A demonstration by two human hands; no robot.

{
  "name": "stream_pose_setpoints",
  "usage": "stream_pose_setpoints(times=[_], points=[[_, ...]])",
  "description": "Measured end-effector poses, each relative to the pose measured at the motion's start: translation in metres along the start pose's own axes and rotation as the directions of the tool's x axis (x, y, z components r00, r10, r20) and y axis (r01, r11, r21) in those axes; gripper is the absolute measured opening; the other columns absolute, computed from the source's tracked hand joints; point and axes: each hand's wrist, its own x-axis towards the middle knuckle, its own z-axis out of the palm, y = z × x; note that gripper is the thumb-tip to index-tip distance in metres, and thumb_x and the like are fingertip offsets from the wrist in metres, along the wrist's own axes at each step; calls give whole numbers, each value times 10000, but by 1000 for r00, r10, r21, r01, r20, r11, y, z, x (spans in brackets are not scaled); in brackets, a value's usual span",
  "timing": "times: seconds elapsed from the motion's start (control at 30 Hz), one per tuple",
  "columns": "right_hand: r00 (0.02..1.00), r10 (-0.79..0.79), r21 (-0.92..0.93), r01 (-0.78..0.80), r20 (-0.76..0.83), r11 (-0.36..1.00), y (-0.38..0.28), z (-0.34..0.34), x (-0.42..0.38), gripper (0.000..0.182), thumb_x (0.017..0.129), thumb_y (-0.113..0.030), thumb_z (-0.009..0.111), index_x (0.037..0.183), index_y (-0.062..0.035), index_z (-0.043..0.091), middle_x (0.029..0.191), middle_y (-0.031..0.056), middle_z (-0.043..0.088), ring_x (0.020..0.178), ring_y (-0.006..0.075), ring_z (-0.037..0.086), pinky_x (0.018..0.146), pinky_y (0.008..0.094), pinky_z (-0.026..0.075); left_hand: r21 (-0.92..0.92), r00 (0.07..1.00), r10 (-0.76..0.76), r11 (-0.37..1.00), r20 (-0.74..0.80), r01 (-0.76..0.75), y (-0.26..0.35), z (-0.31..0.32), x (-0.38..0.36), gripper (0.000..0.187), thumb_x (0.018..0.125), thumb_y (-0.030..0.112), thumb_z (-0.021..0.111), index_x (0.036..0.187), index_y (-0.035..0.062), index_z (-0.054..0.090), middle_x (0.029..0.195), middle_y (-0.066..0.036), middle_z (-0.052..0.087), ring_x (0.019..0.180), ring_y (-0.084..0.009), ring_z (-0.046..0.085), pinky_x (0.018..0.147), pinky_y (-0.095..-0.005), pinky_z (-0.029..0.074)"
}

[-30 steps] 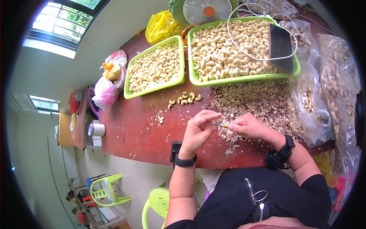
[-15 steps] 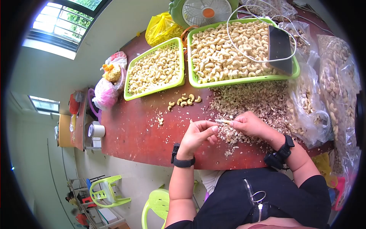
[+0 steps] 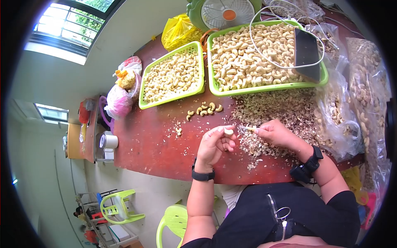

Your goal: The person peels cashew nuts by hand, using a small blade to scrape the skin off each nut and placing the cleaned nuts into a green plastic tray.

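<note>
My left hand (image 3: 214,145) pinches a pale cashew nut (image 3: 228,132) between thumb and forefinger, just above the red table (image 3: 161,144). My right hand (image 3: 273,133) is closed around a small knife (image 3: 249,129) with a short light handle; its thin blade points left toward the nut, with a small gap between them. Under and behind my right hand spreads a heap of cashew skin flakes (image 3: 281,111). Several loose cashews (image 3: 204,109) lie on the table beyond my left hand, and another small piece (image 3: 178,131) lies to the left among crumbs.
Behind stand a smaller green basket (image 3: 171,76) and a larger green basket (image 3: 256,58), both full of cashews. A phone (image 3: 307,53) and white cable rest on the larger one. Plastic bags of nuts (image 3: 335,111) line the right side. A fan (image 3: 227,14) stands at the back.
My left hand has turned, so the cashew now shows at its fingertips. The knife tip has come slightly away from my left fingers. The whole view has shifted a little.
</note>
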Motion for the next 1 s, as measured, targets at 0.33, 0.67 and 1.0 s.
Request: stream_pose_setpoints(times=[0.33,0.67,1.0], points=[[998,30,-27,-32,-49,999,5,-7,4,382,827,-308,519,564,-31,520,438,-28,403,396,53,334,373,238,280,267,981,5,962,-192,48,9,-2,-10,100,820,90,520,892,22,537,687,-103,591,519,-92,537,463,-206,452],[994,-1,-29,-2,-107,1000,0,-10,5,366,827,-292,514,563,-39,525,458,-27,448,403,44,379,379,218,299,368,586,787,611,-190,-701,114,-22,-16,478,820,67,510,1239,3,290,1144,-174,428,870,-244,555,726,-308,483],[995,4,-121,-16,-99,992,5,-10,7,367,818,-290,525,566,-24,514,449,-20,427,405,50,346,384,237,292,973,564,799,230,-209,34,37,-118,32,191,743,48,581,924,-13,585,739,-76,606,637,-122,562,559,-247,465]])
